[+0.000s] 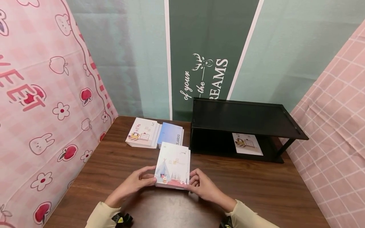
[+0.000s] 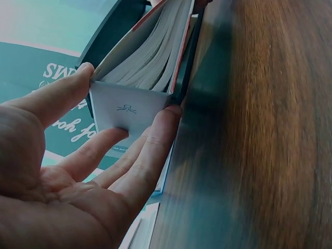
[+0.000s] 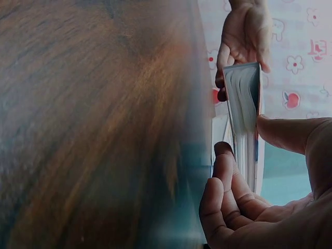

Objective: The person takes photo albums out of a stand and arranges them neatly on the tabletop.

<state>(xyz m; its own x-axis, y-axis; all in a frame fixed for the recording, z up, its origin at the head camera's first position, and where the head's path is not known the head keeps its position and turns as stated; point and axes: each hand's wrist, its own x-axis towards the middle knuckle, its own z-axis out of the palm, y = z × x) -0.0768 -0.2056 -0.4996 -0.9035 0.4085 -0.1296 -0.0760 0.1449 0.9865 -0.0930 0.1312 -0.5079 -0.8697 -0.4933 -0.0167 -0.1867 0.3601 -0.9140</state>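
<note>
A thick white photo album (image 1: 172, 163) with a tent picture on its cover is held level between both hands over the front middle of the table. My left hand (image 1: 139, 179) grips its spine side, thumb on the upper cover edge and fingertips at the lower edge, as the left wrist view shows. On the opposite side my right hand (image 1: 203, 186) pinches the album, thumb on the cover and curled fingers underneath. Its page edges (image 2: 150, 57) show slightly fanned between the covers. Just behind it lie a blue album (image 1: 169, 132) lettered "POLAROID" and another white album (image 1: 144, 131).
At the back right stands a black two-level rack (image 1: 245, 117). On its lower level lies a white album (image 1: 247, 144), partly under the top shelf. The brown wooden table (image 1: 265, 190) meets printed cloth hangings at the back and both sides.
</note>
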